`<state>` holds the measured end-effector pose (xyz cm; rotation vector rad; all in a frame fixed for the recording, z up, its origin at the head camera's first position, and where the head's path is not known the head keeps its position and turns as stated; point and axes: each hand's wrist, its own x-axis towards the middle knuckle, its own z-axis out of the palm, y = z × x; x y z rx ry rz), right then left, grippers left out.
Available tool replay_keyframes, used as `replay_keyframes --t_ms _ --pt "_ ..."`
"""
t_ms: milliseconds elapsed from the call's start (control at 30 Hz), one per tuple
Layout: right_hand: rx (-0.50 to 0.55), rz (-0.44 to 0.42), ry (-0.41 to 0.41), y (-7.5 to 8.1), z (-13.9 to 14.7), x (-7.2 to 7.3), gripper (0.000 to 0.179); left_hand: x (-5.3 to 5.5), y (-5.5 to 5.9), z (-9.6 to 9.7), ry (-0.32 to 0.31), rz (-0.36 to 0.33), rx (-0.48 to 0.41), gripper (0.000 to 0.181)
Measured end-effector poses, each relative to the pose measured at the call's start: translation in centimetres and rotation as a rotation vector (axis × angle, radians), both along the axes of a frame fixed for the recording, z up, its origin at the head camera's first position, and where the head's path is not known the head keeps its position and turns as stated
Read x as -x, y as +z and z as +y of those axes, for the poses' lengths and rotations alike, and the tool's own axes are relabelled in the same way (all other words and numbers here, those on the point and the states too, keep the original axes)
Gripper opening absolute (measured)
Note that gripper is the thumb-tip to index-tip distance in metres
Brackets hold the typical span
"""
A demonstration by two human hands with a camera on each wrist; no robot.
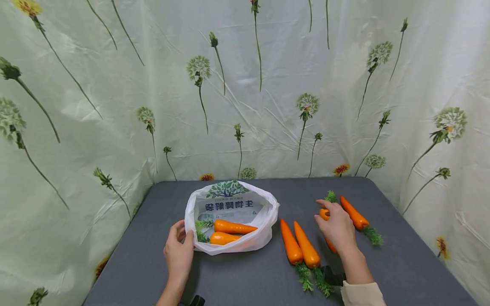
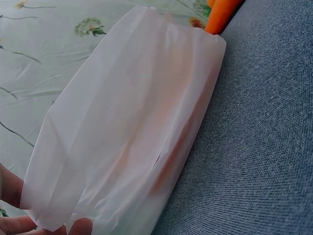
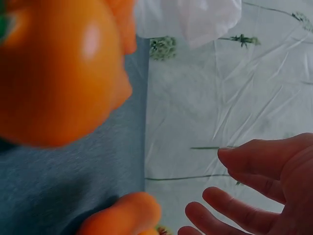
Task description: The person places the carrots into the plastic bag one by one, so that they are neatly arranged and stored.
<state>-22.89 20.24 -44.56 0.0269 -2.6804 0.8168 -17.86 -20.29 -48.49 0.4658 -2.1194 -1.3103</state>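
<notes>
In the head view, my left hand (image 1: 179, 250) grips the left rim of a white plastic bag (image 1: 264, 240), thumb on one side and fingers on the other. The bag's mouth gapes, showing two orange carrots (image 1: 234, 227) with green tops inside. Over on the right, my right hand (image 1: 337, 225) hovers above another carrot (image 1: 324, 213), partly hidden by it, with thumb and fingers spread to either side. The right wrist view shows those fingers (image 3: 244, 208) apart with nothing between them, near a carrot's rounded end (image 3: 127, 215).
Two carrots (image 1: 306, 246) lie side by side between the bag and my right hand, green tops toward me. One more carrot (image 1: 353, 213) rests to the right of that hand. Behind the dark grey table (image 1: 237, 280) hangs a dandelion-print curtain (image 1: 268, 127).
</notes>
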Motion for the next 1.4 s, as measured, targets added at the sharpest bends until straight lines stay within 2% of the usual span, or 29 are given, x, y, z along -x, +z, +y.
replay_keyframes --t_ms 400,433,633,700,1000,1400 --pt "0.015 -0.032 -0.009 -1.7 1.8 0.0 0.052 0.3 0.1 0.2 0.001 -0.014 0.0 0.034" --pt "0.011 -0.033 -0.009 -1.8 1.9 0.0 0.053 0.4 -0.3 0.0 -0.006 -0.001 -0.001 0.035" --pt "0.002 -0.043 -0.017 -1.8 2.1 0.1 0.055 0.6 -0.5 0.1 0.009 0.01 0.006 0.035" --pt "0.003 -0.051 -0.029 -1.9 2.1 0.2 0.055 0.5 -0.1 0.4 0.019 -0.003 0.005 0.034" --pt "-0.009 -0.083 -0.053 -2.4 2.3 0.4 0.057 0.5 -0.1 0.3 0.003 -0.038 -0.02 0.035" --pt "-0.027 -0.122 -0.045 -3.2 2.1 0.3 0.066 0.2 -0.1 0.0 -0.007 -0.019 -0.01 0.034"
